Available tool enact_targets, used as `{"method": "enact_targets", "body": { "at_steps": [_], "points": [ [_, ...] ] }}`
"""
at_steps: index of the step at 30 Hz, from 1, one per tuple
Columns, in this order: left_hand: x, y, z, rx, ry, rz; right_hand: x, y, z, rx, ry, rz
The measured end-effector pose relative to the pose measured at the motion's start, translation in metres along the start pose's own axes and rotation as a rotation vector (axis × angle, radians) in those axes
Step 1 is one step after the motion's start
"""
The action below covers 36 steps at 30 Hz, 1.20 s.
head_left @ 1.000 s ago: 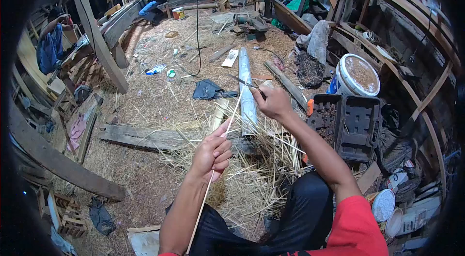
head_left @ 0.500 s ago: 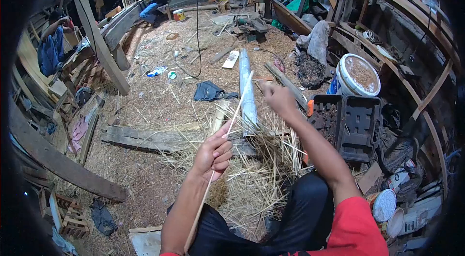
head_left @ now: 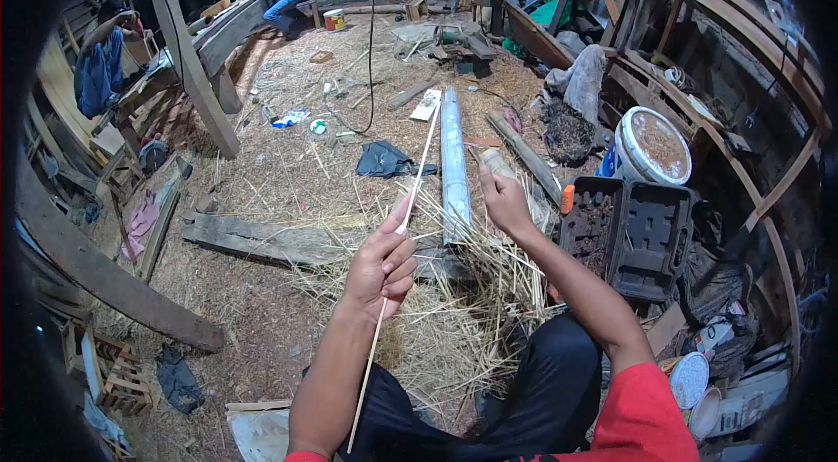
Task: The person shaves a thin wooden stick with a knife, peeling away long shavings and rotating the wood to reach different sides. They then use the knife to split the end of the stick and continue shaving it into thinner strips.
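Note:
My left hand (head_left: 384,265) is closed around a long, thin pale strip (head_left: 426,148) that looks like split bamboo. The strip slants from beyond my fingers down past my wrist to my left thigh. My right hand (head_left: 506,203) is curled closed, thumb up, to the right of a grey pole (head_left: 455,167) on the ground. A short tan piece (head_left: 496,163), like a bamboo section, shows just above its fingers; I cannot tell what that hand grips. Below both hands lies a heap of pale slivers (head_left: 463,322).
A weathered plank (head_left: 262,239) crosses the ground ahead. On the right are an opened black tool case (head_left: 642,235) and a white bucket (head_left: 650,148). A black plastic piece (head_left: 382,160) lies ahead. Two people sit at the left bench (head_left: 236,30). A slanted post (head_left: 188,51) stands nearby.
My right hand has come lower and nearer, and the tan piece now shows above its fingers. My left hand keeps the strip, whose upper end now points more upright. The view has shifted slightly.

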<state>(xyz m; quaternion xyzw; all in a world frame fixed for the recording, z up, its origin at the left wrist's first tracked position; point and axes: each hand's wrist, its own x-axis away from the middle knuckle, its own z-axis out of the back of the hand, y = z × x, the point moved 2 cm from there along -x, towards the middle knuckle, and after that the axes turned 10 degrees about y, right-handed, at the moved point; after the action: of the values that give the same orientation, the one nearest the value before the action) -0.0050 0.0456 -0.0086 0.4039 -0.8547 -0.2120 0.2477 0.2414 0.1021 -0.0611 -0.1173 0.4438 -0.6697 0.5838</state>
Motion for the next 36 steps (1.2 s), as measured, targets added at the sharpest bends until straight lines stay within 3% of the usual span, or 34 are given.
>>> {"method": "enact_targets", "body": {
  "at_steps": [1, 2, 5, 11, 13, 15, 17, 19, 21, 25, 27, 29, 32, 35, 36],
  "points": [
    [-0.001, 0.001, 0.003, -0.003, -0.009, -0.003, 0.0, -0.004, 0.005, -0.035, 0.057, 0.05],
    [-0.002, 0.001, 0.004, -0.005, -0.017, -0.006, 0.01, -0.013, 0.001, -0.192, 0.098, 0.252],
    [-0.002, -0.002, 0.003, -0.012, 0.035, 0.045, 0.043, -0.071, 0.001, 0.07, -0.05, 0.663],
    [0.003, -0.003, 0.007, -0.075, 0.002, 0.021, 0.015, -0.054, 0.0, 0.097, 0.099, 0.462],
    [0.002, -0.006, 0.005, -0.088, 0.018, 0.032, 0.039, -0.069, -0.004, 0.061, 0.028, 0.762],
    [0.003, -0.006, 0.003, -0.086, 0.028, 0.023, 0.03, -0.065, -0.008, -0.013, 0.068, 0.691],
    [0.003, -0.006, 0.003, -0.083, -0.036, 0.032, -0.001, -0.055, 0.009, 0.135, 0.139, 0.327],
    [0.004, -0.01, -0.002, -0.101, 0.0, 0.035, 0.009, -0.054, 0.008, 0.024, 0.2, 0.563],
    [-0.001, -0.012, -0.001, -0.093, 0.033, 0.045, 0.036, -0.072, 0.008, 0.071, -0.012, 0.733],
    [0.007, -0.014, -0.007, -0.178, -0.01, 0.063, -0.017, -0.032, 0.019, 0.151, 0.172, 0.334],
    [0.003, -0.017, -0.007, -0.192, -0.021, 0.039, 0.008, -0.028, 0.005, -0.094, 0.149, 0.643],
    [0.0, -0.02, -0.006, -0.192, -0.033, 0.039, 0.012, -0.029, 0.009, 0.106, 0.014, 0.68],
    [0.01, -0.028, -0.017, -0.233, -0.069, 0.093, -0.057, 0.038, 0.035, 0.088, 0.203, -0.06],
    [0.008, -0.029, -0.018, -0.185, -0.085, 0.142, -0.051, 0.039, 0.047, -0.205, 0.256, -0.187],
    [0.005, -0.029, -0.017, -0.156, -0.076, 0.159, -0.042, 0.029, 0.042, -0.45, 0.17, -0.376]
  ]
}}
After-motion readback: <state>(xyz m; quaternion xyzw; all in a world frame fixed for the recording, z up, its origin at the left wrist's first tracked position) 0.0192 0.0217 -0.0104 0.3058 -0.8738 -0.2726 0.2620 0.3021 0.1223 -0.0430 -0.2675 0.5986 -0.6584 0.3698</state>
